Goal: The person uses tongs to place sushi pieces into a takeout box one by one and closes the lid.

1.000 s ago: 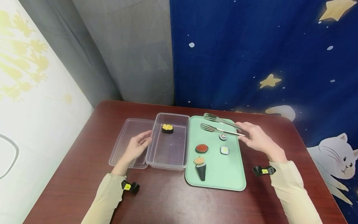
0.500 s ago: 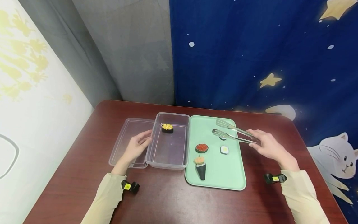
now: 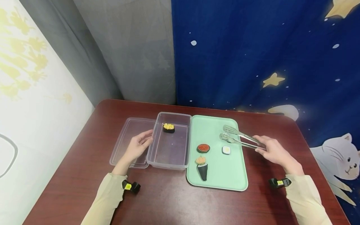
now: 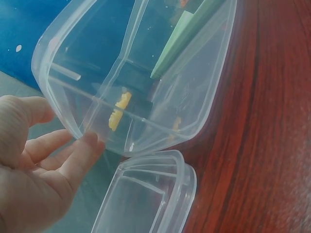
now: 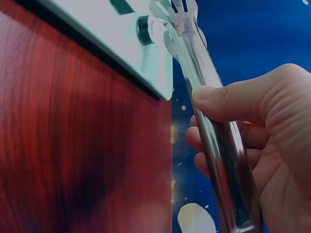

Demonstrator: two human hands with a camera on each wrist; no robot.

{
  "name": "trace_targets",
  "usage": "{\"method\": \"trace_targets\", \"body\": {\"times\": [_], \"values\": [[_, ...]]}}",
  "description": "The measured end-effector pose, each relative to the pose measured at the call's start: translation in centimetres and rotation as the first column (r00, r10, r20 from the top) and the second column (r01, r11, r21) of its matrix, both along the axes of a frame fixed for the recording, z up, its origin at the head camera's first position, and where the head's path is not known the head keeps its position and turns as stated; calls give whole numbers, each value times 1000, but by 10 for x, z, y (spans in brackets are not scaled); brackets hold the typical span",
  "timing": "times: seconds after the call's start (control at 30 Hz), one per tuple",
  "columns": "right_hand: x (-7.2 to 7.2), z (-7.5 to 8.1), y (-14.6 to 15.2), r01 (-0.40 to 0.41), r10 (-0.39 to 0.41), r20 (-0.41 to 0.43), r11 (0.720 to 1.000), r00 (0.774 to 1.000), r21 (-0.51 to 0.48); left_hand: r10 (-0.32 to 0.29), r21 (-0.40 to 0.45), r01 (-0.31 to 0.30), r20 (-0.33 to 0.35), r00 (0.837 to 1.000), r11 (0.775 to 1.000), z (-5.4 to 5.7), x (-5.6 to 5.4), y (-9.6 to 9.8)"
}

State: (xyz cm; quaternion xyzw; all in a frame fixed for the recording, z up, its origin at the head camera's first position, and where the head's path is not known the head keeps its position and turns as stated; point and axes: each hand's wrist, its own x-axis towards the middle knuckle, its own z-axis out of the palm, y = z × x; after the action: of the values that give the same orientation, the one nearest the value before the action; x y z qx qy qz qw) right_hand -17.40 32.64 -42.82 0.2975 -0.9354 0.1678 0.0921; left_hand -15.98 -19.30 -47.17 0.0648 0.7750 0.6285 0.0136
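Note:
My right hand [image 3: 275,152] holds metal tongs [image 5: 206,63], thumb on one arm and fingers on the other. Their slotted heads lie over the upper right of the mint-green tray [image 3: 216,184], one covering most of a small round sushi roll. Below that sits a white square sushi piece [image 3: 226,150]. Red-roe sushi [image 3: 203,148] and a black cone hand roll [image 3: 202,172] lie along the tray's left side. My left hand [image 3: 137,145] touches the left wall of a clear plastic container [image 4: 214,82] with extended fingers. Inside it sits one yellow-topped sushi [image 3: 168,128].
A clear lid [image 3: 118,153] lies flat left of the container, partly under my left hand. The tray stands right against the container's right side. All of it rests on a reddish-brown table [image 3: 168,200], with a blue starry curtain [image 3: 253,47] behind.
My right hand has moved right and nearer to me, bringing the tongs' heads down over the small round roll. The tongs' arms look closer together. My left hand stays at the container.

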Motion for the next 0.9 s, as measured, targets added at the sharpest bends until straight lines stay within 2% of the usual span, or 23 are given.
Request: {"method": "trace_targets", "body": {"times": [0.4,0.9], "values": [[-1,-9,7,12,-12,21,1000,1000,3,-2,4,2,-10,1000,1000,-1,-1,0],[-1,-10,6,3,-3,-32,1000,999,-11,1,14,-1,4,1000,1000,0,0,0]]}}
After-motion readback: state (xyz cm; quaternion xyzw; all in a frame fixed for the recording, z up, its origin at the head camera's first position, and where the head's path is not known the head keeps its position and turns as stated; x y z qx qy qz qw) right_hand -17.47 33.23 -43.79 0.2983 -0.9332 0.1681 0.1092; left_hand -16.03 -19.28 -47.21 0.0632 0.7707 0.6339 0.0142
